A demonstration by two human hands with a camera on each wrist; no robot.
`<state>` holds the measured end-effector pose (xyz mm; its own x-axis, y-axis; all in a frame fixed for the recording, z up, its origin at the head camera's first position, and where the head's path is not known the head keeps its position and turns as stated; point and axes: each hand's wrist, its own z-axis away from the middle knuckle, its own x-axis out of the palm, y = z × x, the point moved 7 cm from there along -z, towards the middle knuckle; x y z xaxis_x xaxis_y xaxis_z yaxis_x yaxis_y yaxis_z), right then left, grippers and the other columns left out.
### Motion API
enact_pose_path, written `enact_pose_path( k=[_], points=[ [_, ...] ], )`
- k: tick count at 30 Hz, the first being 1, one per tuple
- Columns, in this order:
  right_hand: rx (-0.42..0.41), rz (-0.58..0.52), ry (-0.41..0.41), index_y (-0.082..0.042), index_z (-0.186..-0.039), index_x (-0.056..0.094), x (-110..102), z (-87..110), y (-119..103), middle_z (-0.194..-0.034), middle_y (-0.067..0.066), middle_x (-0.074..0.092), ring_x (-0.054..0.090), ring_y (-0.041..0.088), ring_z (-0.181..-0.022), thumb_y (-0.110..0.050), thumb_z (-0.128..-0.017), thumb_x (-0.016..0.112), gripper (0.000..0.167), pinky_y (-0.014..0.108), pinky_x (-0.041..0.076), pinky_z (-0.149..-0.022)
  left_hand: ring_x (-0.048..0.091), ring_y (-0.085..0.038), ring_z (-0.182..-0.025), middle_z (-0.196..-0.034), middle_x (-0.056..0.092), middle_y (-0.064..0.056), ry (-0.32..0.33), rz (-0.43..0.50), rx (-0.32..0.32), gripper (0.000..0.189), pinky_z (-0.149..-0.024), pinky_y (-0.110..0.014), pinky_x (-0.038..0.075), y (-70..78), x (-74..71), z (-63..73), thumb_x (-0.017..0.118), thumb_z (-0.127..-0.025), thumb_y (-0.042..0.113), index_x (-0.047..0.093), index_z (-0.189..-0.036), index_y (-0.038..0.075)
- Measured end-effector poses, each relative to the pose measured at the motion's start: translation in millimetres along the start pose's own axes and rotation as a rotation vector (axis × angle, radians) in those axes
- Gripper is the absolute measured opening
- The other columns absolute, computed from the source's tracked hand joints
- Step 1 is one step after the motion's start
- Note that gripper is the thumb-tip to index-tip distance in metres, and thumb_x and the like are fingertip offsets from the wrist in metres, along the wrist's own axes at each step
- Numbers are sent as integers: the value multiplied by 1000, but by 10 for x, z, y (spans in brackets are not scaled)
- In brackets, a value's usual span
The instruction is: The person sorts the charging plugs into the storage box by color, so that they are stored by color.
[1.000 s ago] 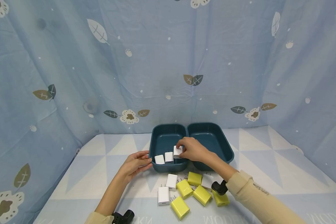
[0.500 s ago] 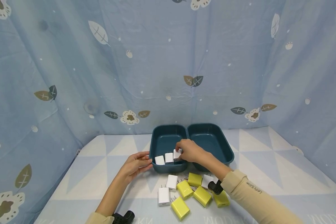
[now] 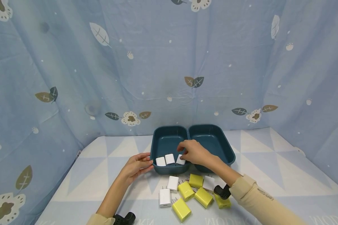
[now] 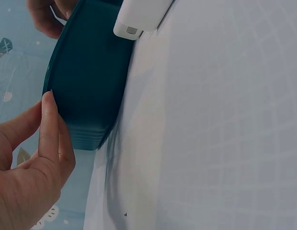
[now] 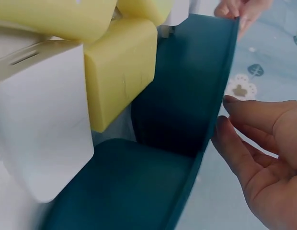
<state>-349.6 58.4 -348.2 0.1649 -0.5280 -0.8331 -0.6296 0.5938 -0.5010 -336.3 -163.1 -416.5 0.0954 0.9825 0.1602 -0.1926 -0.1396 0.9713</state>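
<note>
My left hand (image 3: 136,165) pinches the left rim of the left dark teal bin (image 3: 169,170); the left wrist view shows thumb and fingertips (image 4: 49,103) meeting at that rim. Inside the bin's near end sit three white charger plugs: a left one (image 3: 161,161), a middle one (image 3: 170,159) and a tilted right one (image 3: 181,160). Just above the tilted plug is my right hand (image 3: 196,152), its thumb and fingers apart with nothing between them. In the right wrist view, the right hand (image 5: 266,148) appears beyond the bin rim, fingers loosely bent.
A second teal bin (image 3: 211,142) adjoins on the right. In front of both lie several yellow chargers (image 3: 203,197) and three white ones, such as the nearest (image 3: 165,197), prongs pointing away. A patterned curtain (image 3: 169,62) hangs behind the table.
My right hand has lowered a white charger into the left bin and let go; it now leans at the near right corner. The middle charger has shifted slightly. My left hand has stayed put.
</note>
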Motion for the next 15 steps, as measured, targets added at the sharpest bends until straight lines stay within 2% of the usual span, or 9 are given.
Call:
enact_pose_path(
  k=[8,15],
  points=[
    [16,55,75,-9,-110,69,-184,233,-30,-105,3,67,63,13,-84,-7,-86,77,25,23,55,-69,66,-21,-92,-97,53,-9,2,-2,1,50,-84,-34,60,4,2,-3,59,-91,-13,43,-139,-13],
    [10,62,78,-11,-109,69,-280,490,-39,-103,1,66,62,10,-83,-9,-85,79,26,20,54,-67,66,-21,-92,-99,52,-11,21,-14,-8,51,-84,-35,60,-4,-2,-12,62,-90,-12,44,-138,-12]
  ],
)
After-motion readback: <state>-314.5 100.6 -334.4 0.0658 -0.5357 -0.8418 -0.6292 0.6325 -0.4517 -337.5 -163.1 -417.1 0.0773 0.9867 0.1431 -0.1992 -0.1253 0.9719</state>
